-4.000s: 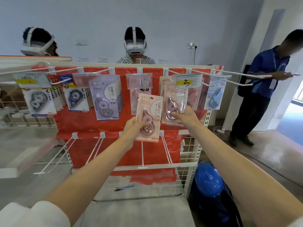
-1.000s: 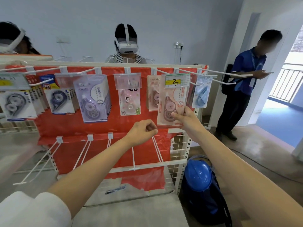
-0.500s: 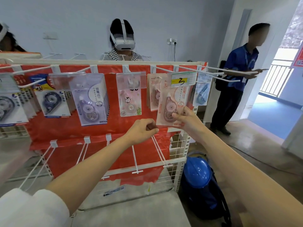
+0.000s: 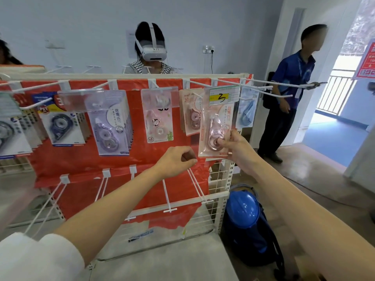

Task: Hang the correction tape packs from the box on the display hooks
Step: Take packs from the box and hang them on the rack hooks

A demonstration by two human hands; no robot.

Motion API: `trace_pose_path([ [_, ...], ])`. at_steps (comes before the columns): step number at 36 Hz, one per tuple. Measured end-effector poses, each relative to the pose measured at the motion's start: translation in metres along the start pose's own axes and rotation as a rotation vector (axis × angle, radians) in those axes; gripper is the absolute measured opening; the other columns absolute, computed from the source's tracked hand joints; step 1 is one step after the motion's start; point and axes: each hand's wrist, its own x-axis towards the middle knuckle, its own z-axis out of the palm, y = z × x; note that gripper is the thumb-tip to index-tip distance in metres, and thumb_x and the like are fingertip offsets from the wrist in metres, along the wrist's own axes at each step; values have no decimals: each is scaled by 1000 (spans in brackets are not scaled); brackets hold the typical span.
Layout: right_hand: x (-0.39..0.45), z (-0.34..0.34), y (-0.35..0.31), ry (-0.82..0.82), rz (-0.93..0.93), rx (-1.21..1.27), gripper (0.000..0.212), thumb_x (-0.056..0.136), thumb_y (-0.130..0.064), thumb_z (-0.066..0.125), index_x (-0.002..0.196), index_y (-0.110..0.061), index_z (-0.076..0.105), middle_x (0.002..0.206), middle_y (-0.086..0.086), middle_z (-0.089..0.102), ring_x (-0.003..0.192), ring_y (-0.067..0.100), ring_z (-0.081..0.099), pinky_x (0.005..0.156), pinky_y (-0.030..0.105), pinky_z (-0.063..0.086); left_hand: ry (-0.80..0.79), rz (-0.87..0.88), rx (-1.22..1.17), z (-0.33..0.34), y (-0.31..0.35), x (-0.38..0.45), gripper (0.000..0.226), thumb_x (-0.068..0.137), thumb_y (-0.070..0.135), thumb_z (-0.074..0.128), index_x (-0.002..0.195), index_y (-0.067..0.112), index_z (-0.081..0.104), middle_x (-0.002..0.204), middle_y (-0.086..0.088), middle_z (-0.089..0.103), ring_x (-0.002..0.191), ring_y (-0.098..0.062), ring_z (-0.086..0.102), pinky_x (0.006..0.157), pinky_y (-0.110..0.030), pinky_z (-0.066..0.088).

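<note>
A pink correction tape pack [image 4: 214, 130] hangs on a top-row hook under a price tag marked 3 [image 4: 221, 96]. My right hand [image 4: 235, 147] pinches the pack's lower right corner. My left hand [image 4: 178, 162] is curled into a loose fist just left of the pack, holding nothing, over a lower white hook [image 4: 195, 184]. More pink packs [image 4: 191, 116] hang behind on the same hook. The box is not in view.
The red-backed rack [image 4: 166, 179] carries purple [image 4: 109, 126], panda [image 4: 159, 122], dark blue [image 4: 60, 124] and light blue [image 4: 246, 110] packs. Long bare hooks stick out at the top right and in the lower row. A blue helmet [image 4: 242, 209] lies on a backpack beside the rack. People stand behind and at the right.
Four seconds ago my left hand held a pink pack; it now holds nothing and is closed. My right hand still grips the hanging pink pack, and my view has shifted slightly.
</note>
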Motion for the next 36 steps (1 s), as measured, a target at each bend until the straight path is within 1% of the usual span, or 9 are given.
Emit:
trace_pose_path([
  [12, -9, 2, 0, -32, -12, -33, 18, 92, -6, 57, 85, -19, 47, 93, 2, 65, 87, 16, 66, 78, 37, 54, 5, -18, -43, -4, 7, -10, 4, 89, 17, 67, 90, 19, 64, 81, 9, 64, 75, 0, 58, 67, -5, 42],
  [16, -10, 5, 2, -50, -41, -124, 17, 90, -5, 61, 92, -17, 49, 99, 5, 64, 97, 21, 64, 91, 40, 50, 25, -34, -95, -3, 12, -12, 12, 87, 15, 67, 92, 21, 59, 81, 5, 64, 75, -6, 58, 67, -6, 43],
  [18, -12, 8, 2, -86, -47, -148, 22, 89, -2, 61, 101, -18, 51, 106, 6, 65, 104, 23, 63, 93, 38, 50, 62, -47, -144, -1, 14, -11, 10, 87, 20, 67, 94, 17, 60, 84, 1, 66, 78, -12, 61, 72, -15, 47],
  [20, -14, 12, 3, -107, -52, -181, 24, 88, -1, 61, 102, -19, 51, 108, 6, 63, 105, 23, 63, 93, 35, 51, 116, -73, -206, 0, 17, -9, 25, 88, 30, 67, 101, 9, 62, 95, -5, 69, 89, -20, 65, 81, -31, 53],
  [22, -17, 15, 4, -118, -50, -224, 22, 88, -3, 63, 101, -17, 51, 106, 7, 62, 104, 23, 62, 91, 34, 52, 172, -109, -334, -1, 26, -9, 24, 89, 31, 66, 105, 13, 64, 103, -7, 70, 97, -22, 66, 85, -39, 54],
  [27, -22, 20, 7, -126, -46, -263, 25, 87, -9, 66, 104, -13, 50, 103, 8, 60, 100, 23, 62, 89, 36, 51, 265, -145, -502, -4, 40, -6, 11, 91, 20, 64, 102, 18, 64, 92, 9, 66, 82, -1, 60, 68, -8, 47],
  [31, -21, 20, 5, -71, -48, -255, 41, 85, -15, 70, 117, -6, 47, 117, 14, 61, 107, 25, 62, 97, 44, 50, 312, -230, -576, -2, 48, 2, 19, 91, 23, 65, 107, 13, 62, 90, 9, 64, 79, 0, 57, 60, -4, 45],
  [33, -20, 19, 1, -41, -49, -206, 43, 85, -13, 70, 120, -4, 47, 118, 16, 61, 108, 27, 62, 98, 47, 49, 334, -256, -604, -3, 53, 7, 16, 90, 24, 66, 103, 17, 61, 92, 8, 64, 83, -2, 59, 67, -7, 47],
  [36, -20, 15, -6, -18, -50, -156, 42, 86, -8, 67, 122, -3, 46, 120, 17, 61, 110, 28, 61, 99, 44, 48, 352, -271, -600, -3, 60, 17, 9, 88, 24, 67, 94, 23, 61, 100, -2, 68, 96, -16, 63, 85, -29, 52],
])
